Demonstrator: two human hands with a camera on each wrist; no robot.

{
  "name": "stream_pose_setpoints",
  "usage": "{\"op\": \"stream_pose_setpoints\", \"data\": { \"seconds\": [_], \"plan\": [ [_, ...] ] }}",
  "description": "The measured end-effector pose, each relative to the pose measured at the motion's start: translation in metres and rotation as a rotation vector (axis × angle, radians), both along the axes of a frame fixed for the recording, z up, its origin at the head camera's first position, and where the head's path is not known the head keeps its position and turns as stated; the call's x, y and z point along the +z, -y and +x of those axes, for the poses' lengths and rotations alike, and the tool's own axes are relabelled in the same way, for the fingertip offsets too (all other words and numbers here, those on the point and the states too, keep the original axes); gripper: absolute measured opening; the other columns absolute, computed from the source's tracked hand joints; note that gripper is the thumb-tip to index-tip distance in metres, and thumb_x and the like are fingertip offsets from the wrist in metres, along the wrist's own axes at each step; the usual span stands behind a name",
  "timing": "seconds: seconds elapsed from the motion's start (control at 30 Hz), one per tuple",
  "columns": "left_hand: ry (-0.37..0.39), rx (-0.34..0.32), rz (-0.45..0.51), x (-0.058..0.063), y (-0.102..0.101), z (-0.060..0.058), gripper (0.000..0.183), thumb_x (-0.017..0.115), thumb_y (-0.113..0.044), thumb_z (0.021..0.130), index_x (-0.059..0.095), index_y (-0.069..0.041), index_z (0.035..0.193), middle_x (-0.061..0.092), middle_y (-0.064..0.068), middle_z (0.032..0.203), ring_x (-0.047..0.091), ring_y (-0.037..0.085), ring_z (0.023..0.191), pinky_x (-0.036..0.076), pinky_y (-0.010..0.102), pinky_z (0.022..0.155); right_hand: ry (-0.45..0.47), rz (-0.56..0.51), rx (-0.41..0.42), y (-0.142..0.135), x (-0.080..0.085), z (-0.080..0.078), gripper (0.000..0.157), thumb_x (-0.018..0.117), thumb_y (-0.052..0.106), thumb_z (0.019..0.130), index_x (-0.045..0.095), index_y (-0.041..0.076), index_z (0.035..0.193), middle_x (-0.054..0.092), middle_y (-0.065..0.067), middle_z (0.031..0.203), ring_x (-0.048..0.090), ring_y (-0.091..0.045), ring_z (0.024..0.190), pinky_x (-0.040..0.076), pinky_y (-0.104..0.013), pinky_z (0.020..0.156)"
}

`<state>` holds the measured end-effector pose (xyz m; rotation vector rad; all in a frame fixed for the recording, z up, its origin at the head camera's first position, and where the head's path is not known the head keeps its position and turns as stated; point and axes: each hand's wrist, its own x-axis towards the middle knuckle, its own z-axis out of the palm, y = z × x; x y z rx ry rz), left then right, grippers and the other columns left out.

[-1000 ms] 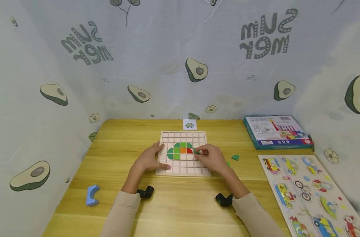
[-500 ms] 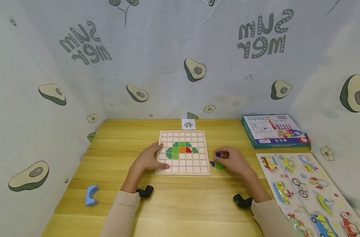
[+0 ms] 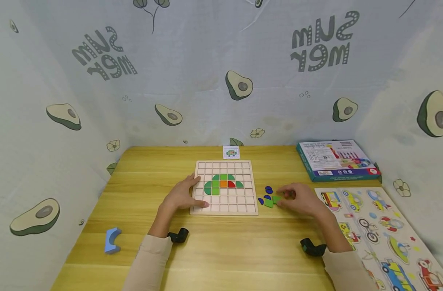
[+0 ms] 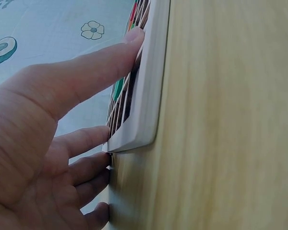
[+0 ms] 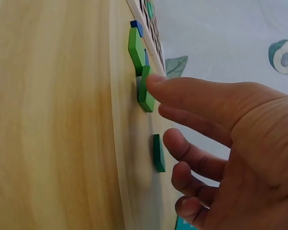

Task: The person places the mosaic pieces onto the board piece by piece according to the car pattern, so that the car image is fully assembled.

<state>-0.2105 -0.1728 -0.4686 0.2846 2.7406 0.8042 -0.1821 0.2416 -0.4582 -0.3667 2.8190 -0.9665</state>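
Observation:
The wooden grid board (image 3: 237, 207) lies flat, with green, orange and red tiles set into its cells. My left hand (image 3: 181, 193) rests at its left edge, thumb laid straight over the grid and fingers against the side. Right of the board, my right hand (image 3: 300, 199) hovers with thumb and fingers apart. Its thumb tip is right at a light green square tile (image 5: 146, 91). A dark green tile (image 5: 158, 153) lies below the other fingers. Beside them are another light green square (image 3: 268, 203) and several blue half-round tiles (image 3: 268, 189).
A small picture card (image 3: 231, 152) stands behind the board. At the right are a teal-edged box (image 3: 338, 161) and a vehicle puzzle board (image 3: 383, 234). A blue arch block (image 3: 112, 241) lies at the left.
My right hand let go of a dark green tile at the right end of the tile pattern and moved right to the loose tiles. The left hand stayed put.

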Motion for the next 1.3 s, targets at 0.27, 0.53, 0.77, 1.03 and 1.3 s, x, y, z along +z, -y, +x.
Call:
{"op": "stream_pose_setpoints", "data": {
  "seconds": [0.27, 0.53, 0.77, 1.03, 1.3],
  "plan": [
    [0.000, 0.003, 0.005, 0.000, 0.000, 0.000, 0.108, 0.090, -0.051, 0.073, 0.037, -0.016, 0.161, 0.024, 0.012, 0.172, 0.025, 0.039, 0.157, 0.028, 0.062, 0.124, 0.049, 0.017, 0.006, -0.004, -0.002, 0.000, 0.030, 0.086, 0.021, 0.083, 0.080, 0.008, 0.109, 0.065, -0.002, 0.090, 0.052, -0.018, 0.083, 0.045, -0.031, 0.073],
    [0.006, 0.000, -0.003, 0.000, 0.001, 0.000, 0.107, 0.089, -0.052, 0.074, 0.038, -0.017, 0.161, 0.024, 0.010, 0.172, 0.025, 0.039, 0.157, 0.029, 0.062, 0.123, 0.048, -0.002, -0.035, -0.003, -0.003, -0.002, 0.026, 0.084, 0.018, 0.085, 0.080, 0.007, 0.108, 0.063, -0.003, 0.086, 0.051, -0.018, 0.079, 0.043, -0.028, 0.068],
    [0.004, 0.000, -0.007, -0.001, 0.002, -0.001, 0.108, 0.089, -0.053, 0.073, 0.038, -0.017, 0.161, 0.024, 0.010, 0.172, 0.026, 0.039, 0.157, 0.029, 0.062, 0.123, 0.026, -0.018, -0.065, -0.003, -0.001, -0.004, 0.026, 0.081, 0.018, 0.089, 0.078, 0.005, 0.112, 0.062, -0.003, 0.086, 0.050, -0.019, 0.076, 0.040, -0.027, 0.065],
    [-0.003, -0.007, -0.002, 0.001, 0.002, -0.002, 0.107, 0.089, -0.052, 0.074, 0.038, -0.017, 0.161, 0.024, 0.010, 0.172, 0.026, 0.038, 0.157, 0.030, 0.061, 0.123, -0.008, 0.011, -0.111, 0.006, 0.003, -0.010, 0.029, 0.077, 0.025, 0.093, 0.077, 0.008, 0.115, 0.063, -0.002, 0.087, 0.049, -0.018, 0.075, 0.038, -0.029, 0.066],
    [-0.001, -0.007, -0.003, 0.001, 0.002, -0.002, 0.106, 0.089, -0.052, 0.074, 0.039, -0.017, 0.161, 0.024, 0.010, 0.172, 0.026, 0.039, 0.157, 0.031, 0.062, 0.123, -0.060, -0.066, -0.122, 0.025, 0.004, -0.013, 0.030, 0.079, 0.027, 0.092, 0.078, 0.008, 0.116, 0.064, -0.002, 0.088, 0.051, -0.020, 0.083, 0.040, -0.029, 0.068]
  ]
}}
